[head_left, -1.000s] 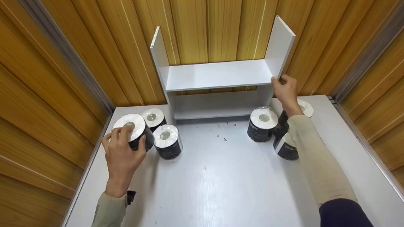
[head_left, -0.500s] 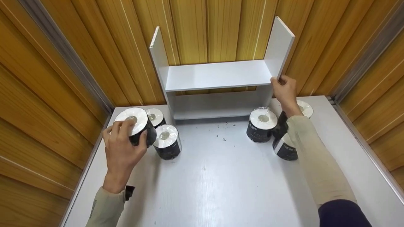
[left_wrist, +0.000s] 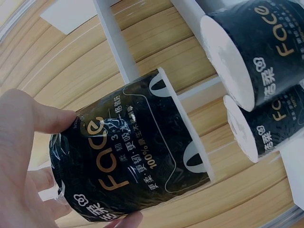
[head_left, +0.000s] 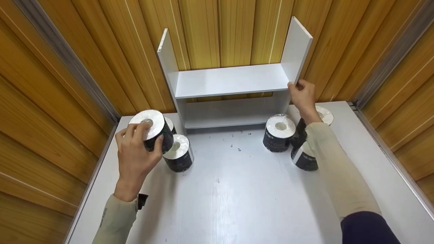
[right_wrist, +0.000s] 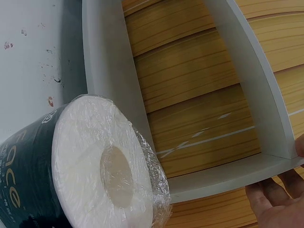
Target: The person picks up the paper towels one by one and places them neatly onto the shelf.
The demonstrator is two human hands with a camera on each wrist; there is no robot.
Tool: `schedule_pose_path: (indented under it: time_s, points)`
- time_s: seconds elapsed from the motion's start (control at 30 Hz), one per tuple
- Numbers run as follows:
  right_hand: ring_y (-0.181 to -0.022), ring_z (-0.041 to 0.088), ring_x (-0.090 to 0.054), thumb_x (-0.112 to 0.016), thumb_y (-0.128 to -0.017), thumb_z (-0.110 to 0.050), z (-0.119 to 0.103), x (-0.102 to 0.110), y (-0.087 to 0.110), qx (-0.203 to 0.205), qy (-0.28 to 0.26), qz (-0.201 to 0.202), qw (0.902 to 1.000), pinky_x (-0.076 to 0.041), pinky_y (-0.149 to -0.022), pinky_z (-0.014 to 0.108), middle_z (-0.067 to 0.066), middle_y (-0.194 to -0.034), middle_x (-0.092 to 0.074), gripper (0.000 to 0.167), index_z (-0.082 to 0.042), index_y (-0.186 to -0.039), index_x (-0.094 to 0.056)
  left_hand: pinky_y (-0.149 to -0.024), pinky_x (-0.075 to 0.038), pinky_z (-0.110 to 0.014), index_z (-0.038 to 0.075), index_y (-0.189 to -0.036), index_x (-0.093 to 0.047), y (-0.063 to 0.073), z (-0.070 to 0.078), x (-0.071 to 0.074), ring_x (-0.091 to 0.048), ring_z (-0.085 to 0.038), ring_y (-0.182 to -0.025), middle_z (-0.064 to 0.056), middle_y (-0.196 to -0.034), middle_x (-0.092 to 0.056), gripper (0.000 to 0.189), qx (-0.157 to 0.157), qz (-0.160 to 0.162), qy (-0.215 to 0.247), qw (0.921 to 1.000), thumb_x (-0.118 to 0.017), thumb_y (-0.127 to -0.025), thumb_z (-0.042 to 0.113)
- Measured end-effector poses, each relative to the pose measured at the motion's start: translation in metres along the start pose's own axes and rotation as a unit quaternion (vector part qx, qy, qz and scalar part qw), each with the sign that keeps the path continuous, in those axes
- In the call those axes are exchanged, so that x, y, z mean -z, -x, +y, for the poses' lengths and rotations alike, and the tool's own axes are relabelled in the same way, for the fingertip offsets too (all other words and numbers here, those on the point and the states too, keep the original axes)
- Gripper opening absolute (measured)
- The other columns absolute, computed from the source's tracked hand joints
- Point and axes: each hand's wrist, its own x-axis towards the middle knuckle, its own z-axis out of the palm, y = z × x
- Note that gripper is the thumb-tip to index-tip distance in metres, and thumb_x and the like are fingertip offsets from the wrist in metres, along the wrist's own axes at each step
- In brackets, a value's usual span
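Observation:
My left hand (head_left: 137, 152) grips a toilet roll (head_left: 166, 139) in a dark "Face" wrapper, its thumb on one side and fingers on the other. Raised off the table, that roll is tilted and partly hides one of two similar rolls standing behind it. The nearer of these is a toilet roll (head_left: 179, 161) by the shelf's left end. My right hand (head_left: 303, 96) pinches the edge of the right side panel of a white shelf (head_left: 230, 79), at the height of its upper board. In the right wrist view, a plastic-wrapped roll (right_wrist: 85, 156) sits close to the shelf.
At right, toilet rolls stand on the white table (head_left: 220, 203): a front roll (head_left: 278, 140), a nearer roll (head_left: 305, 161) and a back roll (head_left: 325, 115), the last two partly behind my right arm. Wood-patterned walls (head_left: 237, 34) enclose the back and sides. Small dark specks lie before the shelf.
My left hand has raised the held toilet roll and carried it slightly right, so it now covers more of the roll behind. My right hand keeps its hold on the shelf panel.

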Motion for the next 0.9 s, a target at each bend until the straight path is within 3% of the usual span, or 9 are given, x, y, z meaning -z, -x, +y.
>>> schedule_pose_path:
  time_s: [0.17, 0.6, 0.7, 0.9]
  points:
    - [-0.090, 0.010, -0.051, -0.063, -0.105, -0.024, 0.001, -0.001, -0.001, -0.003, 0.006, 0.004, 1.0000, -0.043, -0.076, 0.022, -0.007, -0.089, -0.059, 0.026, 0.002, -0.108, -0.070, -0.094, -0.049, -0.063, 0.007, -0.124, -0.070, -0.002, 0.004, -0.003, -0.050, -0.049, -0.119, -0.019, -0.119, -0.067, 0.044, 0.002, -0.012, 0.003, 0.9999, -0.086, -0.086, 0.021]
    - [-0.092, 0.011, -0.051, -0.063, -0.105, -0.024, 0.002, 0.001, -0.002, -0.003, 0.006, 0.002, 1.0000, -0.044, -0.077, 0.023, -0.005, -0.092, -0.059, 0.026, 0.002, -0.107, -0.068, -0.103, -0.039, -0.055, 0.005, -0.123, -0.070, -0.009, 0.009, -0.012, -0.053, -0.047, -0.118, -0.020, -0.123, -0.069, 0.042, -0.025, -0.034, 0.036, 0.9985, -0.085, -0.087, 0.021]
    - [-0.090, 0.011, -0.050, -0.063, -0.105, -0.024, 0.001, 0.002, -0.002, 0.000, 0.008, 0.003, 1.0000, -0.043, -0.076, 0.023, -0.005, -0.089, -0.056, 0.024, -0.001, -0.101, -0.066, -0.102, -0.040, -0.054, 0.005, -0.123, -0.070, -0.011, 0.012, -0.014, -0.053, -0.047, -0.118, -0.020, -0.123, -0.069, 0.041, -0.028, -0.038, 0.042, 0.9980, -0.085, -0.088, 0.021]
    - [-0.092, 0.012, -0.049, -0.062, -0.105, -0.024, 0.002, 0.003, 0.000, -0.004, 0.005, 0.005, 1.0000, -0.042, -0.079, 0.024, -0.005, -0.092, -0.058, 0.023, -0.001, -0.104, -0.068, -0.102, -0.043, -0.056, 0.006, -0.122, -0.070, -0.014, 0.018, -0.017, -0.052, -0.048, -0.119, -0.019, -0.124, -0.068, 0.040, -0.034, -0.047, 0.044, 0.9973, -0.084, -0.089, 0.023]
